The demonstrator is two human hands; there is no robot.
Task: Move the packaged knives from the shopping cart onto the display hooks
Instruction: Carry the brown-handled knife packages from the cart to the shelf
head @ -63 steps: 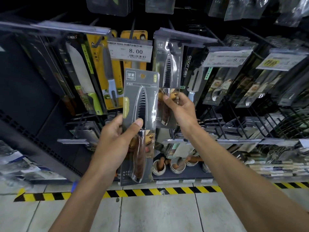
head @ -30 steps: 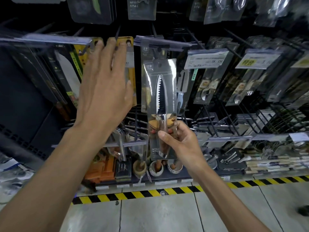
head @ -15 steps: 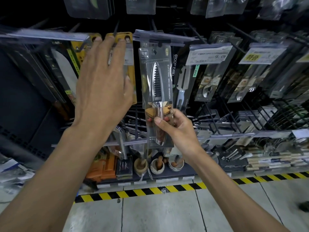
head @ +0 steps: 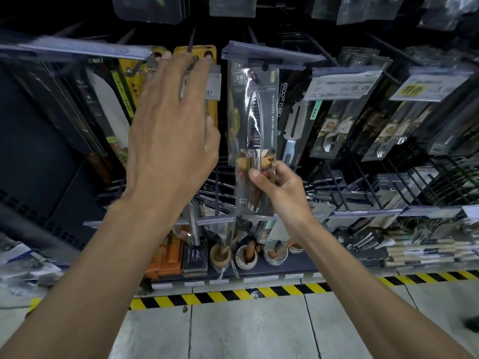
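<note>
Pinched low by the right hand (head: 280, 193), the knife package (head: 252, 112) has risen so its top meets the centre hook (head: 264, 66), while the left hand (head: 171, 130), fingers straight, steadies the yellow packages (head: 178, 51) at left; hanging looks nearly complete.

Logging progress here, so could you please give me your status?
Left hand open, fingers at yellow pack. Right hand pinches knife pack, top under label strip.

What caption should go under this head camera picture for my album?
Right hand holds a packaged knife at a display hook; left hand reaches up beside it.
</note>
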